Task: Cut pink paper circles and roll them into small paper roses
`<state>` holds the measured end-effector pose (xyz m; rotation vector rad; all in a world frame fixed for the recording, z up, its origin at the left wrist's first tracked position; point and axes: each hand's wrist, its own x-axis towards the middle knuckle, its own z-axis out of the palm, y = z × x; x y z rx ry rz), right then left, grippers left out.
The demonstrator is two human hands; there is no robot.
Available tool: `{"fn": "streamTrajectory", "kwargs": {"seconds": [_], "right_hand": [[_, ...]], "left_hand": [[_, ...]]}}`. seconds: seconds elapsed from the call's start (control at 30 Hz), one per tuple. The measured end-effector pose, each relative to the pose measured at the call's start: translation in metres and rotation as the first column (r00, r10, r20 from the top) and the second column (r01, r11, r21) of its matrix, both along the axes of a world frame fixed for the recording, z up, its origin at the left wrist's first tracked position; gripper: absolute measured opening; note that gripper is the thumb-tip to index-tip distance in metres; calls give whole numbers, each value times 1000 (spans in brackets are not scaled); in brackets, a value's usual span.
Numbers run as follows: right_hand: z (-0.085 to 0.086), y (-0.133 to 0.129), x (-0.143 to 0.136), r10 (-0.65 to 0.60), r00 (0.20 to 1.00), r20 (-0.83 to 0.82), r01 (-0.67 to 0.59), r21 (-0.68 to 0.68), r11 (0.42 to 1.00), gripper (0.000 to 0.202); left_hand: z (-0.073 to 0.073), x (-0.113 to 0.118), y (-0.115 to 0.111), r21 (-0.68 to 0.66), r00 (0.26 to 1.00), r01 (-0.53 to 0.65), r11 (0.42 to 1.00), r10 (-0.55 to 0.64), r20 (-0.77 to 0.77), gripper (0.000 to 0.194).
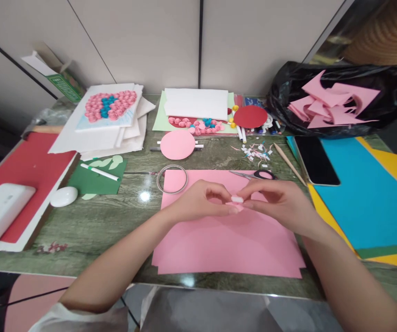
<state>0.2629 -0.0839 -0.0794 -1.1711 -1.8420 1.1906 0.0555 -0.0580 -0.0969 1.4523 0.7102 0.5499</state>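
Observation:
Both my hands meet over a stack of pink paper sheets (226,251) on the table. Between the fingertips is a small pink paper piece (235,206) with a short white strip (237,199) on it. My left hand (205,198) pinches its left side, thumb below and fingers above. On the other side, my right hand (281,200) grips it between thumb and forefinger. Black-handled scissors (263,174) lie on the far edge of the pink sheets. A thin ring, like a tape roll (186,177), rests at their upper left corner.
Beyond lie a pink paper disc (177,145), paper scraps (254,153) and a pencil (290,163). A phone (316,160) rests on blue sheets (368,198) at right, before a black bag (278,87). Rosette-covered artwork (110,107) is at back left; a white mouse (64,197) is nearer.

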Motion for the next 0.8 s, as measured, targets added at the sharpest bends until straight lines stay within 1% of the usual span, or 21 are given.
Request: {"fn": "streamTrajectory", "kwargs": {"seconds": [0.17,0.37,0.47,0.6,0.8], "right_hand": [[-2,0,1,-21,999,-35,21,-26,999,10],[-3,0,-1,-45,992,-119,39,-52,998,11],[-2,0,-2,-46,985,-165,33,-76,997,12],[-2,0,-3,-44,983,-177,30,-80,996,14],[-3,1,-2,-25,978,-209,6,-89,996,17]], "left_hand": [[-1,0,-1,-30,1000,5,1000,-5,27,18],[0,1,-2,-69,999,0,998,3,46,16],[-1,1,-2,-76,998,4,997,1,68,15],[-2,2,-3,-84,996,9,996,-1,93,14],[-3,1,-2,-102,996,6,995,3,89,14]]}}
